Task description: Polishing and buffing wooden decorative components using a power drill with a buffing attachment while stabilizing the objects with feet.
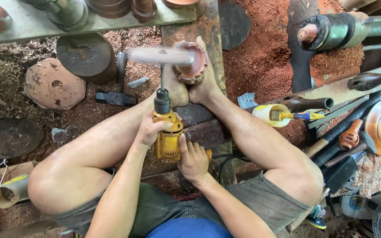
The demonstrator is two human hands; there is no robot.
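Carved wooden bowl [192, 62] pinched between both bare feet above the plank [208, 26] — blurred spinning disc [160, 56] of yellow drill [167, 132], left hand [150, 131] and right hand [193, 159] both clasped round it, could likely snag and kick into toes.

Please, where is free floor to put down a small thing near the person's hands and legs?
Bare sawdust floor lies between the foot-held wooden bowl and the lathe. The right side beside the glue pot is crowded with tools. Both hands, left and right, grip the yellow drill.
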